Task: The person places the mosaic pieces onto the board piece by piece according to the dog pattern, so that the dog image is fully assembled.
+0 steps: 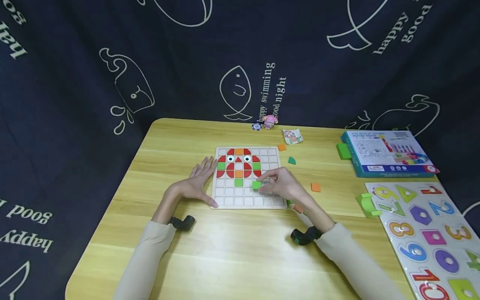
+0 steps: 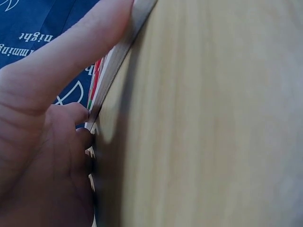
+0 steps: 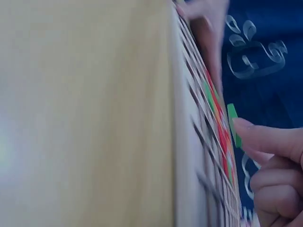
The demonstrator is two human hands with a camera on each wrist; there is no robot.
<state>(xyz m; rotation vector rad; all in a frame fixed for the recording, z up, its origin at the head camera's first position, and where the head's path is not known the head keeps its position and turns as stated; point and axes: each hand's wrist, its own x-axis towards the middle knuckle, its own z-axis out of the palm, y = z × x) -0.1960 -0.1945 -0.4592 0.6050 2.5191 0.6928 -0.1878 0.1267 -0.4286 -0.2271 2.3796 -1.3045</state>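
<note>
A white grid board lies on the table with red, orange and green tiles and two eye tiles set in its cells as a face-like pattern. One green square tile sits in a cell below that pattern. My right hand pinches another green square tile between thumb and fingertips, over the board's lower middle. In the right wrist view this green tile is held just off the grid. My left hand is spread, its thumb and fingers touching the board's left edge.
Loose orange tiles and a dark green quarter-round tile lie right of the board. Behind are a small picture card and a pink figurine. A blue box and a number puzzle board stand at the right.
</note>
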